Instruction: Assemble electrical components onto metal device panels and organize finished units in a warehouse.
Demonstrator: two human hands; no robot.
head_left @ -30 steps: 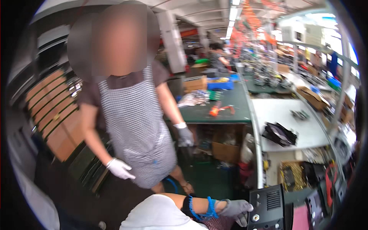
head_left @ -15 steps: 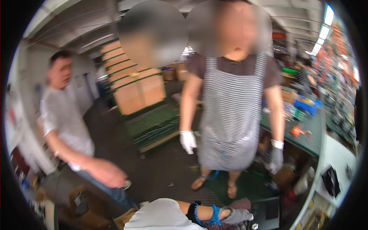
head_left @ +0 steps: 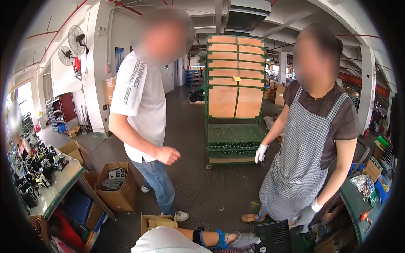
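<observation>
At the bottom of the head view, my left arm in a white sleeve (head_left: 162, 241) reaches across to the right, with a black band and a blue frilled band on the forearm. My left hand (head_left: 244, 241) wears a grey glove, its fingers stretched out with nothing visible in them. Its fingertips lie beside a black slotted box (head_left: 273, 237); whether they touch it I cannot tell. A little striped cloth shows under the forearm. My right hand is out of view. A co-worker's grey-gloved hand (head_left: 304, 218) hangs near the box's right side.
A person in a white shirt (head_left: 145, 101) stands at left, another in a checked apron (head_left: 295, 168) at right. Between them, farther back, is a green rack (head_left: 230, 130). Cardboard boxes (head_left: 117, 198) stand low left; workbenches (head_left: 63, 179) line the left and right (head_left: 358, 202).
My view has swung to the right and steadied. The white-shirted person now appears closer, the aproned one farther right. My left arm stays stretched across, its glove now nearer the view's middle.
</observation>
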